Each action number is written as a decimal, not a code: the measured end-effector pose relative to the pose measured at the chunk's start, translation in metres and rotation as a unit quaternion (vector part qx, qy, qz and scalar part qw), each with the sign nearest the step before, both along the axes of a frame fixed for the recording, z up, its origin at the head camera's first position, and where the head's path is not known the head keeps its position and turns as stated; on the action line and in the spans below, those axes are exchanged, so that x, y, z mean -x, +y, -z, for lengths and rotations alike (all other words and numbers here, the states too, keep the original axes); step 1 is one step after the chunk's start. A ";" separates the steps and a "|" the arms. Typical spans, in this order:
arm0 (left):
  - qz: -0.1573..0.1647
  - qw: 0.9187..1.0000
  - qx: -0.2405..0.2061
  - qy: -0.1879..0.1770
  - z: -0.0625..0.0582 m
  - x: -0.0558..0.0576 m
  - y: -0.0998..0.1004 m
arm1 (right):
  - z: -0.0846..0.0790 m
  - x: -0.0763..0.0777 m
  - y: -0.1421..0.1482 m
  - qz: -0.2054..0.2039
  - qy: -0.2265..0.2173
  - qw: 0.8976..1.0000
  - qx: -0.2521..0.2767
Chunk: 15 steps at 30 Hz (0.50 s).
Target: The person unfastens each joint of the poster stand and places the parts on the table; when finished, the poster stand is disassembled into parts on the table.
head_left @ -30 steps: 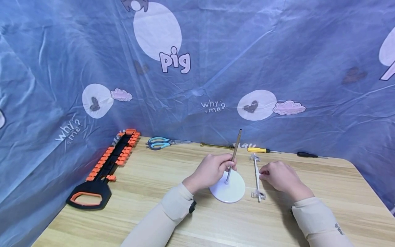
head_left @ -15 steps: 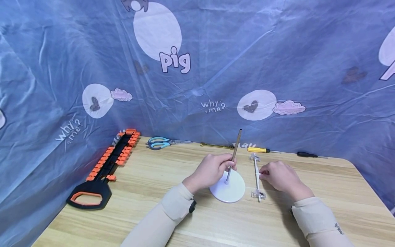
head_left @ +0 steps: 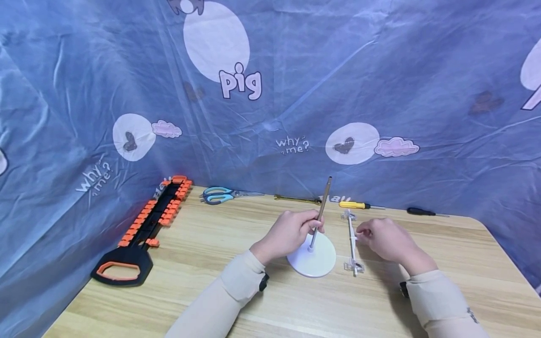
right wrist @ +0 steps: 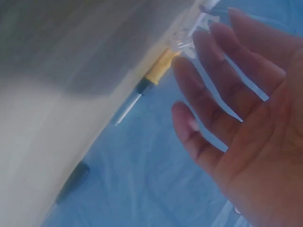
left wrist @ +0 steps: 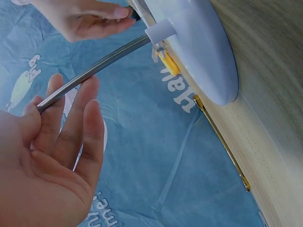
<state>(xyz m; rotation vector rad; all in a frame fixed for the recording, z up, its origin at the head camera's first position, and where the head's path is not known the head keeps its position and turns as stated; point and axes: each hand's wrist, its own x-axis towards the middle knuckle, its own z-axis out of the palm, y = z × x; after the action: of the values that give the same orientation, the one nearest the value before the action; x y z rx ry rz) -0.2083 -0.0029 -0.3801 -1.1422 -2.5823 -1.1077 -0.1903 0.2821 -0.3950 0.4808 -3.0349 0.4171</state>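
At table centre, left hand [head_left: 287, 234] with back uppermost, wrist nearly straight, forearm angled from near left toward far right. Thumb and fingertips pinching a metal rod [head_left: 324, 199] partway along its length; in the left wrist view, fingers slightly bent and fanned apart, with the shaft across the tips. Metal rod steep, leaning right toward the top, set in the collar of a white round base [head_left: 313, 265].

Just right of the base: white crossbar [head_left: 352, 246], running near to far, with a transparent clip [head_left: 359, 266] toward each end. Right of the crossbar: right hand [head_left: 389, 241], forearm angled from near right toward far left, thumb and index fingertips at mid-bar. In the right wrist view, fingers loosely extended and spread. Pinch or release: cannot tell.

Along the far edge of the wooden table [head_left: 232, 225], left to right: scissors [head_left: 217, 195], wrench [head_left: 297, 200], yellow-handled screwdriver [head_left: 352, 205], black-handled screwdriver [head_left: 420, 212]. At left: black-and-orange rack [head_left: 121, 259], handle end near.
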 end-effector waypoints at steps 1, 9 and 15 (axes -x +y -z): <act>0.000 1.000 0.000 0.000 0.000 0.000 0.000 | -0.002 0.000 -0.001 0.000 0.001 1.000 0.003; 0.001 1.000 -0.005 -0.011 -0.002 -0.001 0.000 | -0.010 -0.004 -0.018 -0.013 0.022 0.999 0.034; -0.002 1.000 0.002 -0.011 -0.001 -0.002 0.000 | -0.008 -0.009 -0.031 -0.030 0.029 0.998 0.043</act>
<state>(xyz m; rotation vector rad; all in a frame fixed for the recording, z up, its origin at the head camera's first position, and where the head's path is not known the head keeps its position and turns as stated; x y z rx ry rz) -0.2064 -0.0030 -0.3790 -1.1325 -2.6025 -1.1216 -0.1813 0.2507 -0.3875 0.5703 -2.9394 0.5240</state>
